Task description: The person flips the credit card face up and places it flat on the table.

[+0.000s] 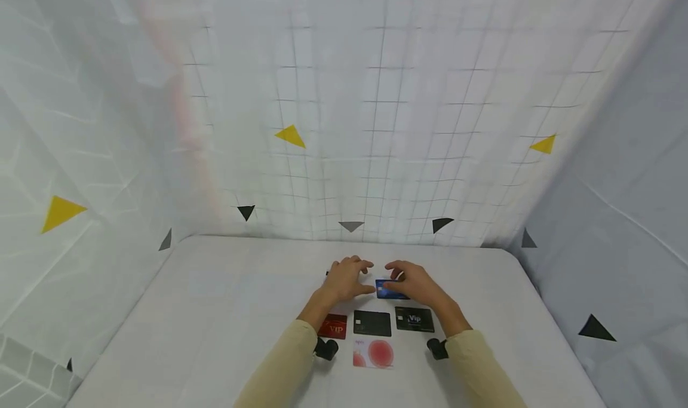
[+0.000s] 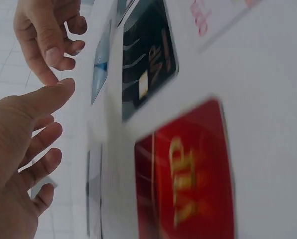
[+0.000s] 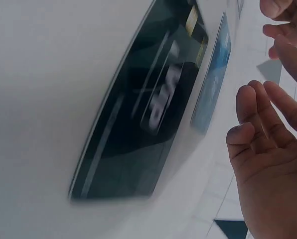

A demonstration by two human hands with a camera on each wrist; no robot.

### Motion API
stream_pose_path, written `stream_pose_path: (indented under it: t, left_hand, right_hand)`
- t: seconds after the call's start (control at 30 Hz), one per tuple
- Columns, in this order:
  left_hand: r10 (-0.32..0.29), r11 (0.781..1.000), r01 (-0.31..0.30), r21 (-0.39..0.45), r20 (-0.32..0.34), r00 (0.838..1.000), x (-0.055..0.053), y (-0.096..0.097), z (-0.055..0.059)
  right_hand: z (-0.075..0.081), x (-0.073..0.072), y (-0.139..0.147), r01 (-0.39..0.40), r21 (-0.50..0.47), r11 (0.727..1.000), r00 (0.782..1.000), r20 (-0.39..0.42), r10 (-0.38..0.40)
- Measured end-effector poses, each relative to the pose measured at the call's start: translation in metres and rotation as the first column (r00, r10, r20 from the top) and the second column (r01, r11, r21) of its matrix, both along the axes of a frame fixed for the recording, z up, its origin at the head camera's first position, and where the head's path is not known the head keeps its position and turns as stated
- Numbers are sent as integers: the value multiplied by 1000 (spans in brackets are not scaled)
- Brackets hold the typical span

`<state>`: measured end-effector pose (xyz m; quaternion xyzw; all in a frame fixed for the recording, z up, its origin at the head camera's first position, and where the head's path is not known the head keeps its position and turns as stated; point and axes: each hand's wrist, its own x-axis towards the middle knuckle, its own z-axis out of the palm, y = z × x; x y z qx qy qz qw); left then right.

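My left hand (image 1: 344, 278) hovers over the far middle of the table, fingers loosely bent and holding nothing. Another card (image 2: 94, 189) lies flat near it in the left wrist view, mostly hidden by that hand in the head view. Facing it, my right hand (image 1: 414, 284) is held above a blue bank card (image 1: 391, 295), thumb and fingers apart with nothing between them. Its thumb overlaps the blue card in the head view. Closer in lie a red VIP card (image 1: 334, 327), a dark VIP card (image 1: 372, 323) and a black Vip card (image 1: 414, 319).
A white and pink card (image 1: 373, 353) with a red circle lies nearest my body, between the forearms. The white table (image 1: 226, 324) has rounded far corners. White curtain walls (image 1: 344, 97) with yellow and dark triangles stand behind and at both sides.
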<state>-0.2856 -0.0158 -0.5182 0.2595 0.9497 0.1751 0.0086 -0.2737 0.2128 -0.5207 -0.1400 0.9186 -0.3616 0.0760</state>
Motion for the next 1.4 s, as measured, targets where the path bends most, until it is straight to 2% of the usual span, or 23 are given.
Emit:
stream_pose_path:
  t: [0.17,0.37,0.57,0.7,0.83,0.97,1.17,1.4]
  left_hand:
    - [18,1000,-18,8,-3,1000,-2,-24,1]
    - [82,995,-81,-54,30,996,-5,-68,-2]
    - [148,988,-143,-61,100,984,-4,-95,-9]
    - [136,991,-134,-27,137,981,-4,-99,-10]
    - [105,994,-106,0,137,985,-5,-96,-9]
    - [100,995,-100,-7,130,987,-6,-94,-12]
    - [103,995,-103,-5,128,986,-8,-96,-16]
    - [103,994,-105,14,110,989,-3,-96,-15]
  right_hand:
    - [-1,-3,-17,-3,-2,1000,1000,25,3]
    - [1,-4,-43,-5,42,999,999,51,3]
    - [1,-7,-63,-45,83,996,998,47,41]
    - [-2,-7,-74,-70,135,988,997,36,65]
    - [-2,-5,-82,-58,197,979,998,19,55]
    - [-1,-3,-87,-40,220,975,999,29,35]
    - [-4,-2,-87,-24,204,979,999,45,14]
    - [-10,-1,-84,-26,167,986,999,43,19]
